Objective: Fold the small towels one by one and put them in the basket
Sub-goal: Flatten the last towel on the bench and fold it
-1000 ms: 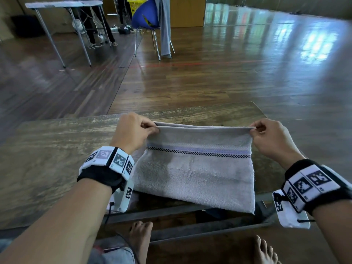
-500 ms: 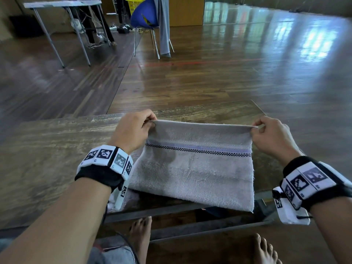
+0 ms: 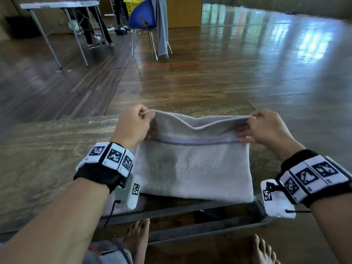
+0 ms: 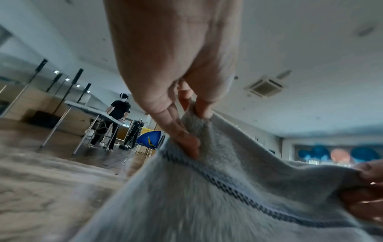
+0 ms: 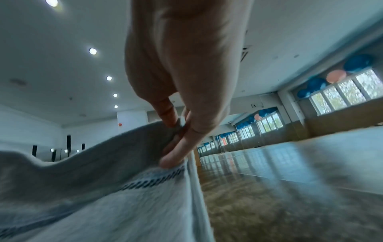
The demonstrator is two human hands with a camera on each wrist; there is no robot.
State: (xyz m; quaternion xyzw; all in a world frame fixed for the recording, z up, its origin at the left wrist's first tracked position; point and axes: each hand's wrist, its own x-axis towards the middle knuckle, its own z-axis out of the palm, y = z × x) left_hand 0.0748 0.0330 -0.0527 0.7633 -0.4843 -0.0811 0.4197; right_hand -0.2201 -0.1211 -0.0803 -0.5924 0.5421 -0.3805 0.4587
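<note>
Nearest the camera, two bare feet [image 3: 137,237] stand on the floor below the desk's metal frame [image 3: 190,210]; the right foot is cut off by the lower picture edge. Both forearms carry black wristbands with square printed markers [image 3: 114,156].

The grey towel [image 3: 192,168] lies on the wooden desk [image 3: 47,159], its near edge at the front edge of the desk. A checked stripe [image 3: 190,142] runs across it from side to side. The far edge of the towel is lifted off the desk and sags in the middle.

The left hand [image 3: 133,126] pinches the far left corner between thumb and curled fingers [image 4: 186,142]. The right hand [image 3: 266,126] pinches the far right corner in the same manner; its fingers [image 5: 176,155] close on the cloth. Both wrist views are blurred across the towel.

Farther off, on the polished wooden floor, stand a blue chair [image 3: 142,20] with a grey cloth [image 3: 162,25] hung on it and a folding table [image 3: 57,5]. A yellow basket [image 3: 131,4] behind the chair is partly hidden. A standing person's legs [image 3: 95,29] show behind the table, the upper body cut off in the head view.
</note>
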